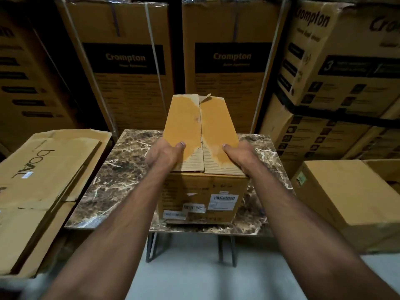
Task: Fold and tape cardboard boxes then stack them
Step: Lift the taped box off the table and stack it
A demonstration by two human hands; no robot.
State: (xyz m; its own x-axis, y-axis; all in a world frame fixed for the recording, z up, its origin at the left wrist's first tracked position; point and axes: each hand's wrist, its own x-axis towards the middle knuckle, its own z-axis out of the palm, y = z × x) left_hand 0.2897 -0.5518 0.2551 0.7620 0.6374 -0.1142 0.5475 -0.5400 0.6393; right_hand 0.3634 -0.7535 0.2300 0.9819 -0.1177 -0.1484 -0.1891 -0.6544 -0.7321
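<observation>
A cardboard box stands upright in the middle of the marble-patterned bench, its near face carrying several white barcode labels. Its two top flaps lie folded shut, meeting along a seam that runs from near to far; patches of the outer paper are torn away along that seam, baring the ribbed layer beneath, and a small torn scrap sticks up at the far edge.

The left hand holds the left side of the box top — its thumb lies flat on the left flap, while the fingers wrap over the edge and are hidden, so it is clamped on the box. The right hand mirrors it on the right side, thumb pressed on the right flap and fingers curled out of sight over the right edge.

On the left, just beside the bench, lies a stack of flattened cartons, the top one printed with dark lettering. On the right sits a closed plain carton. Behind the bench, tall printed cartons marked "Crompton" stand side by side, with more stacked cartons at the far right.
</observation>
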